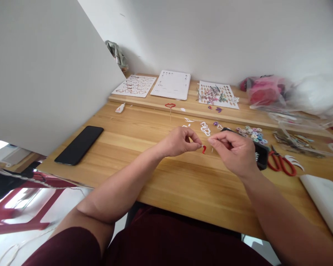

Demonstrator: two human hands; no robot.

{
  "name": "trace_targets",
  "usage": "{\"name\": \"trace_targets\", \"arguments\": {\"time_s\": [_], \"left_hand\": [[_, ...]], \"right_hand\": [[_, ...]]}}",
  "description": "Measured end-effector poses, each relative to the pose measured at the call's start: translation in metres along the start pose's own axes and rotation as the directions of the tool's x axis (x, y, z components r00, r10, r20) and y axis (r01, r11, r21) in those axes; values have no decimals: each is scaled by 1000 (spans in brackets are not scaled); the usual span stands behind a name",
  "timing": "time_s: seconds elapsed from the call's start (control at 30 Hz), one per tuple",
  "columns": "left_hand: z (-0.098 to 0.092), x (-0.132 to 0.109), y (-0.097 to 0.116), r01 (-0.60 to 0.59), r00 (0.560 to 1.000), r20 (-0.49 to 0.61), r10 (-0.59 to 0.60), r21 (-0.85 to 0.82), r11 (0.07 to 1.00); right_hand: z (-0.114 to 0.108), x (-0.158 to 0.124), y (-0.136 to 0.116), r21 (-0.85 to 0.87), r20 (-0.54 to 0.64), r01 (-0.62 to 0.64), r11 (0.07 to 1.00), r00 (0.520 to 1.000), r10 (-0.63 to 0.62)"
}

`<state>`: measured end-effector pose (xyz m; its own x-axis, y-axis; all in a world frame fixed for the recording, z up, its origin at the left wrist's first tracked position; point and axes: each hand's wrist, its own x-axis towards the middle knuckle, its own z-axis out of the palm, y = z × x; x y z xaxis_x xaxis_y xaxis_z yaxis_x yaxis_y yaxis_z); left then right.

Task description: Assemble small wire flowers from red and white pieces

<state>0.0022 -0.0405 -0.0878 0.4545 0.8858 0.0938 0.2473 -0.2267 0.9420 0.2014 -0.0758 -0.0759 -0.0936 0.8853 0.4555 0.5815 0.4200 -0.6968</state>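
My left hand (pixel 181 142) is closed in a pinch, thumb against forefinger, above the middle of the table. From its fingertips sticks out a small curved red piece (pixel 204 149). Just to the right, my right hand (pixel 235 149) is pinched shut too, its fingertips a short gap from the left ones. A thin pale strand (pixel 212 150) shows below the right fingertips; what they grip is too fine to make out. Beyond the hands lie white cut-out shapes (pixel 205 128) and a red looped outline on a thin stem (pixel 170 106).
A black phone (pixel 79 145) lies at left, a small white bottle (pixel 120 108) behind it. Red-handled pliers (pixel 281 162), thread spools (pixel 252 133), a black case (pixel 262 156) and a white box (pixel 323 201) are at right. Patterned sheets (pixel 170 85) rest on the raised back ledge.
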Motion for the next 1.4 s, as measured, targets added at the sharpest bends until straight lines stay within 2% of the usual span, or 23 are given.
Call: {"name": "trace_targets", "arguments": {"time_s": [0.1, 0.2, 0.27, 0.33, 0.4, 0.5, 0.6, 0.67, 0.77, 0.83, 0.9, 1.03, 1.27, 1.4], "left_hand": [[-1, -1, 0, 5, 996, 84, 3, -101, 995], [-3, -2, 4, 23, 993, 119, 3, -219, 975], [-3, -2, 7, 61, 992, 124, -27, -285, 957], [-3, -3, 10, 103, 990, 122, -65, -334, 937], [-3, -3, 11, 126, 990, 111, -90, -380, 916], [-1, -1, 9, 123, 992, 54, -111, -449, 885], [1, 1, 5, 94, 987, -71, -142, -462, 882], [3, 3, 3, 66, 971, -188, -150, -395, 916], [4, 3, 3, 44, 942, -314, -119, -238, 970], [4, 3, 4, 34, 935, -339, -102, -199, 979], [5, 2, 4, 21, 937, -335, -101, -232, 972], [7, 3, 4, 12, 943, -316, -108, -290, 957], [9, 4, 5, -68, 915, -404, 10, -128, 989], [8, 3, 3, 23, 950, -296, -99, -250, 968]], "right_hand": [[0, 6, 7, 80, 56, -89, 993, 995, 85], [2, 9, 14, 246, 163, -251, 936, 963, 215], [5, 10, 17, 404, 260, -406, 820, 910, 323], [8, 10, 17, 536, 366, -549, 641, 836, 410], [13, 7, 16, 602, 448, -632, 488, 774, 448], [21, 2, 11, 632, 483, -661, 404, 744, 462], [28, -5, 8, 625, 447, -639, 449, 764, 465], [30, -9, 6, 577, 386, -573, 582, 819, 425], [27, -11, 2, 414, 270, -389, 823, 916, 297], [23, -10, -1, 317, 225, -304, 898, 944, 240], [21, -9, -1, 293, 221, -295, 909, 946, 236], [24, -10, 4, 356, 267, -353, 865, 926, 268], [30, -14, 7, 349, 267, -304, 886, 939, 217], [25, -11, 5, 356, 329, -340, 870, 918, 224]]}}
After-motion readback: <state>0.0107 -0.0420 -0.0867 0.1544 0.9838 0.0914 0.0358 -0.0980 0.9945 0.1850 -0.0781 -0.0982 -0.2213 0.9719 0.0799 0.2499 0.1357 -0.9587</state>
